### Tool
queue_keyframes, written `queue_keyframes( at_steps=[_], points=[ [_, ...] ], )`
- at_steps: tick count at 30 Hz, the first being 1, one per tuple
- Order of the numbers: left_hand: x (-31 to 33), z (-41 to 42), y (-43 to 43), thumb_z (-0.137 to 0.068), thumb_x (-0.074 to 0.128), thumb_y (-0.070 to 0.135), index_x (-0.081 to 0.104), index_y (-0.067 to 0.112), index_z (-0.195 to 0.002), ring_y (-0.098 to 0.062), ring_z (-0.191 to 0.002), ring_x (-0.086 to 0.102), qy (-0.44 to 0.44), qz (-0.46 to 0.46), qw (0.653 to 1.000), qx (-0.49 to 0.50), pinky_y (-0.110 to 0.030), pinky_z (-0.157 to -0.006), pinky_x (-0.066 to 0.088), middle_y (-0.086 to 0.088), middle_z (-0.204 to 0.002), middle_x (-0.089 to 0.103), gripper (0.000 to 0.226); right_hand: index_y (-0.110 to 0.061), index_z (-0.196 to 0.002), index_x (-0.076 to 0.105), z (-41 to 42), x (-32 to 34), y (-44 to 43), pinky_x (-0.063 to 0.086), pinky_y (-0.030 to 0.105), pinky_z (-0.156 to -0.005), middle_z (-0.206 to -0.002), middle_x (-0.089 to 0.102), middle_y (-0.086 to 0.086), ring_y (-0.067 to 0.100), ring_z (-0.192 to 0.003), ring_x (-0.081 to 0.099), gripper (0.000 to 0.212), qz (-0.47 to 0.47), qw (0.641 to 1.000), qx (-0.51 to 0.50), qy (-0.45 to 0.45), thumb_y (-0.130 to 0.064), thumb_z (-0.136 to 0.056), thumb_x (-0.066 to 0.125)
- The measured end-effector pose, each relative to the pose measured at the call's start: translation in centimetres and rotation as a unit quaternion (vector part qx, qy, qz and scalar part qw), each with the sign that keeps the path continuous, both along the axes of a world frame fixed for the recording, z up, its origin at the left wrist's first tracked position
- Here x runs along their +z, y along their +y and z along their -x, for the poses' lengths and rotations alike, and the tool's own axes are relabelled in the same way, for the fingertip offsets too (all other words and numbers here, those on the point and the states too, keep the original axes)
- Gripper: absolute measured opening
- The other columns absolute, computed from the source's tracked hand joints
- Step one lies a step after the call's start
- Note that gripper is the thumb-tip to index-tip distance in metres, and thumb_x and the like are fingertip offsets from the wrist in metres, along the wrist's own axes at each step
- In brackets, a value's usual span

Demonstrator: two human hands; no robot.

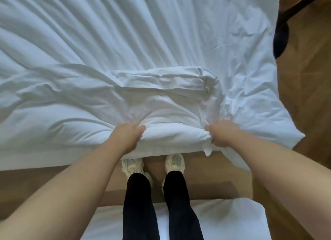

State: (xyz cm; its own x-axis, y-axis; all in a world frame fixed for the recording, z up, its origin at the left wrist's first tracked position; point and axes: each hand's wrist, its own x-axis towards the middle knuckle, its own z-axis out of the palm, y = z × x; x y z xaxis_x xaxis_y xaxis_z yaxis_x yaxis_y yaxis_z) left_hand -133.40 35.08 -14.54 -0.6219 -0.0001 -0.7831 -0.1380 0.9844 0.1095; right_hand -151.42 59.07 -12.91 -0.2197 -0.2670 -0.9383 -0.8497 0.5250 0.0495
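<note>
**Two hands take hold of a duvet at the bed's near edge**

A person stands at the side of a bed, seen from above, with both bare arms stretched forward and down to a white duvet (161,111) that covers nearly the whole upper part of the frame. The left hand (128,136) is clamped over the duvet's near edge, thumb on top of the cloth and fingers curled out of sight beneath it. The right hand (221,132) is closed in a fist around a gathered bunch of the same edge, and a small tail of fabric (207,151) hangs down just below it. The hands are set apart, with a padded roll of the duvet stretched between them right at the bed's edge, above the person's feet.

Just beyond the hands, a flap (161,78) of the duvet lies folded back on itself, with a small button (207,91) showing at its right end. Long creases fan away from the grip toward the far side of the bed, and the duvet's right corner spills out over the brown floor (304,96).

Below the edge, two pale shoes (133,165) stand side by side on the floor, toes just under the overhanging cloth, beneath black trousers (138,204). More white bedding (232,218) lies at the bottom of the frame behind the legs. A dark piece of furniture (280,41), too blurred to identify, stands at the upper right beside the bed.
</note>
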Motion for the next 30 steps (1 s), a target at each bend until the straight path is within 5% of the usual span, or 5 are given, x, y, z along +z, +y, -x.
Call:
queue_keyframes(
  at_steps=[7, 14, 18, 22, 30],
  points=[
    [0.8, 3.8, 0.5, -0.096, 0.046, 0.035, 0.033, 0.016, -0.142, -0.030, -0.117, 0.053, -0.067, -0.073, 0.981, 0.168, -0.038, -0.087, 0.043, -0.010, -0.137, 0.049, 0.051, -0.022, -0.128, 0.049, 2.8, 2.1, -1.0, 0.033, 0.030, -0.084, -0.131, 0.052, 0.005, 0.023, -0.105, 0.049, 0.032, -0.063, 0.997, -0.029, -0.045, -0.028, -0.096, 0.052],
    [3.5, 12.1, 0.4, -0.097, 0.044, 0.029, 0.035, 0.013, -0.140, -0.030, -0.123, 0.047, 0.000, -0.057, 0.977, 0.204, -0.040, -0.093, 0.043, -0.010, -0.140, 0.046, 0.047, -0.019, -0.122, 0.059, 17.6, 9.5, -2.7, 0.039, 0.039, -0.097, -0.116, 0.061, 0.004, 0.027, -0.111, 0.057, 0.029, -0.011, 0.948, 0.035, 0.317, -0.016, -0.095, 0.047],
    [3.0, 13.9, -0.6, -0.092, 0.049, 0.024, 0.037, 0.014, -0.137, -0.028, -0.121, 0.046, 0.072, -0.015, 0.970, 0.230, -0.039, -0.084, 0.043, -0.006, -0.139, 0.042, 0.048, -0.020, -0.156, 0.011, 21.9, 10.2, -1.5, 0.024, 0.064, -0.110, -0.159, 0.019, 0.018, 0.045, -0.142, 0.024, 0.068, -0.158, 0.892, 0.015, 0.423, -0.048, -0.099, 0.034],
    [1.0, 14.1, -1.1, -0.085, 0.055, 0.013, 0.031, 0.012, -0.138, -0.033, -0.113, 0.049, 0.122, 0.016, 0.953, 0.277, -0.042, -0.079, 0.046, -0.009, -0.135, 0.037, 0.058, -0.027, -0.155, -0.007, 19.0, 5.4, 0.1, 0.034, 0.058, -0.100, -0.161, 0.005, 0.015, 0.047, -0.136, 0.031, 0.084, 0.003, 0.921, -0.157, 0.356, -0.030, -0.094, 0.051],
    [-0.6, 14.1, 5.0, -0.085, 0.055, 0.019, 0.043, 0.013, -0.129, -0.031, -0.111, 0.049, 0.130, -0.058, 0.969, 0.204, -0.035, -0.072, 0.039, -0.009, -0.128, 0.041, 0.046, -0.035, -0.155, -0.002, 10.1, 2.2, 8.0, 0.044, 0.029, -0.075, -0.163, -0.016, -0.008, 0.020, -0.126, 0.046, 0.086, 0.337, 0.799, -0.449, 0.215, -0.030, -0.093, 0.058]
  ],
)
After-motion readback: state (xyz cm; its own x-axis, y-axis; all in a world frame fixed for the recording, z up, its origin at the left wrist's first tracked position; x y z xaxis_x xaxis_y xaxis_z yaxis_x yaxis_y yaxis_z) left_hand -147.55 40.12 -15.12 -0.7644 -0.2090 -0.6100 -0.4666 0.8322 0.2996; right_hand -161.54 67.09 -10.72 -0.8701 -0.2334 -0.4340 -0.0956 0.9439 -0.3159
